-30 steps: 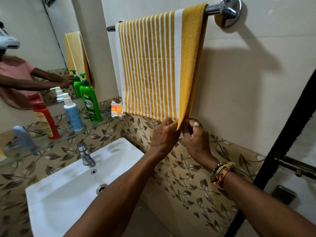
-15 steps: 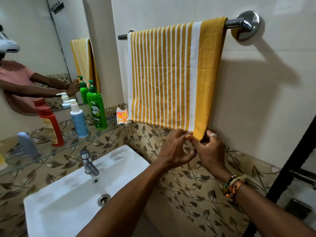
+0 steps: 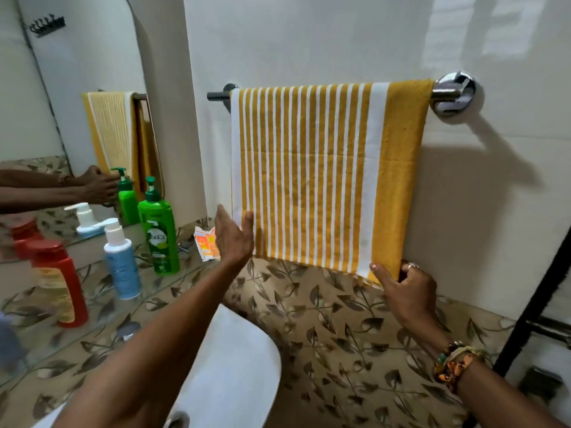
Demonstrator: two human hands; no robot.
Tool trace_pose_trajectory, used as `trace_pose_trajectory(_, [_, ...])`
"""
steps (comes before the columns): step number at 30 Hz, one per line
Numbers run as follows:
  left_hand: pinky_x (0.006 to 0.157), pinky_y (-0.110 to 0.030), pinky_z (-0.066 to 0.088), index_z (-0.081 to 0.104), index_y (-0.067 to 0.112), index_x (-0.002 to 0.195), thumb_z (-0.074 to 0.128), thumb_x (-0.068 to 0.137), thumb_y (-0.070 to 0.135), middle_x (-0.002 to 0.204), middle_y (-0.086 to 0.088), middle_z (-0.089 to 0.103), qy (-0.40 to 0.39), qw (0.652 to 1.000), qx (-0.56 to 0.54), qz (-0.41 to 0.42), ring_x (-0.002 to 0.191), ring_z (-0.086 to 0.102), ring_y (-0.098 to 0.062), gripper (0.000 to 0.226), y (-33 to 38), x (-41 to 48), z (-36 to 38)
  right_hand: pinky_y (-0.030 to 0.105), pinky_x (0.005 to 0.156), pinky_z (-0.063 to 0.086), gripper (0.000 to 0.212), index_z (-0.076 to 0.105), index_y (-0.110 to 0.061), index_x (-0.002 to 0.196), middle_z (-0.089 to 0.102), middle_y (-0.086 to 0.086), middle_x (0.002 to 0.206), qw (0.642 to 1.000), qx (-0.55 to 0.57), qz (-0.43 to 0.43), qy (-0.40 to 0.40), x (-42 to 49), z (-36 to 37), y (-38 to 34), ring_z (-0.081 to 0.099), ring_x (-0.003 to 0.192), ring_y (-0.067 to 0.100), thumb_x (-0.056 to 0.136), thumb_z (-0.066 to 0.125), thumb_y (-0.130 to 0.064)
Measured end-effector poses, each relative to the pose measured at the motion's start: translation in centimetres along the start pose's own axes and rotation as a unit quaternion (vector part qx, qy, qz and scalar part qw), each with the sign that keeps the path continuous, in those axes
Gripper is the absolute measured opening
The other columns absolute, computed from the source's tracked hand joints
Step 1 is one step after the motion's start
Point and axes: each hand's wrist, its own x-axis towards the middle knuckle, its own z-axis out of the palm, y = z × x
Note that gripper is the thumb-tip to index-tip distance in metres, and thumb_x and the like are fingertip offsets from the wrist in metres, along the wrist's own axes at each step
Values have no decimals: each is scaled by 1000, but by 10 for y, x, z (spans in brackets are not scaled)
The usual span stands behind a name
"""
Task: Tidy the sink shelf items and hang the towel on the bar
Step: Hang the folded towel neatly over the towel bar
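Note:
A yellow and white striped towel [image 3: 318, 174] hangs folded over the chrome bar [image 3: 451, 92] on the wall. My right hand [image 3: 404, 288] pinches the towel's lower right corner between thumb and fingers. My left hand [image 3: 233, 236] is held flat with straight fingers at the towel's lower left edge. On the glass shelf [image 3: 92, 307] to the left stand a green pump bottle [image 3: 159, 230], a blue and white pump bottle [image 3: 120, 261] and a red bottle [image 3: 58, 282]. A small orange sachet [image 3: 205, 247] leans at the shelf's right end.
A white sink [image 3: 234, 366] lies below my left arm. A mirror [image 3: 71, 103] above the shelf reflects the bottles, towel and arms. Leaf-patterned tiles [image 3: 333, 335] run under the towel. A black frame [image 3: 537, 304] and a metal rail stand at the right.
My left hand has let go of the lower right corner and slid left along the towel's bottom edge, now flat and open. The right hand keeps its pinch. The view has shifted upward.

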Motion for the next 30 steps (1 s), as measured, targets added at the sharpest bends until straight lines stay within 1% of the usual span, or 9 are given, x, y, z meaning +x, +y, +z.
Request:
trace_pose_trajectory(2, [119, -45, 25, 12, 7, 154, 53, 93, 52, 160, -13, 21, -37, 998, -42, -18, 146, 24, -29, 86, -9, 24, -10, 27, 44, 34, 43, 56, -12, 58, 57, 5, 51, 1000, -15, 3, 6, -1, -1, -3, 53, 45, 20, 81, 79, -41])
trace_pose_trajectory(4, [103, -39, 45, 31, 9, 149, 64, 88, 49, 146, -12, 45, -90, 987, -125, -40, 129, 48, -27, 80, -14, 43, -18, 28, 45, 34, 44, 55, -10, 59, 56, 8, 52, 999, -29, 9, 8, -1, -1, -7, 52, 46, 22, 82, 78, -38])
trace_pose_trajectory(6, [83, -29, 55, 55, 13, 131, 74, 80, 45, 126, -6, 64, -154, 966, -202, -56, 108, 64, -20, 64, -17, 55, -20, 28, 47, 33, 44, 53, -7, 60, 55, 9, 55, 998, -49, 25, 13, 0, 0, -13, 50, 48, 23, 83, 78, -36])
trace_pose_trajectory(8, [82, -33, 58, 66, 20, 111, 80, 73, 42, 114, -1, 71, -220, 946, -230, -66, 97, 70, -17, 46, -19, 61, -18, 30, 48, 34, 44, 52, -6, 61, 54, 10, 56, 997, -67, 38, 18, 1, 1, -18, 50, 50, 25, 84, 77, -35])
trace_pose_trajectory(12, [88, -40, 56, 63, 23, 109, 84, 71, 33, 111, -1, 71, -311, 908, -268, -81, 98, 70, -19, 44, -20, 65, -14, 39, 53, 45, 40, 60, -3, 69, 60, 15, 64, 996, -72, 59, 14, -2, 2, -25, 57, 57, 32, 87, 73, -37])
trace_pose_trajectory(17, [96, -44, 53, 62, 22, 110, 80, 72, 28, 112, 0, 71, -395, 862, -306, -90, 99, 70, -16, 43, -27, 78, -20, 32, 49, 35, 43, 53, -6, 61, 53, 11, 56, 993, -92, 64, 40, -10, 6, -32, 52, 51, 29, 86, 73, -34])
trace_pose_trajectory(20, [96, -39, 52, 57, 25, 121, 82, 68, 34, 119, 3, 68, -395, 868, -297, -39, 105, 67, -14, 60, -32, 80, -22, 29, 47, 33, 42, 50, -13, 58, 50, 4, 53, 992, -99, 67, 49, -12, 7, -35, 50, 48, 23, 86, 74, -33])
trace_pose_trajectory(23, [94, -36, 51, 43, 25, 139, 87, 66, 33, 129, 4, 61, -379, 881, -282, 22, 114, 61, -14, 86, -33, 83, -23, 31, 48, 37, 40, 53, -11, 60, 54, 6, 55, 990, -109, 66, 52, -12, 7, -35, 54, 51, 26, 86, 73, -34])
trace_pose_trajectory(30, [95, -36, 52, 51, 23, 133, 91, 60, 35, 123, 7, 65, -468, 849, -242, 32, 110, 63, -12, 84, -24, 104, -29, 29, 48, 37, 38, 57, -6, 65, 57, 10, 58, 987, -123, 89, 49, -10, 10, -39, 55, 51, 28, 86, 75, -33])
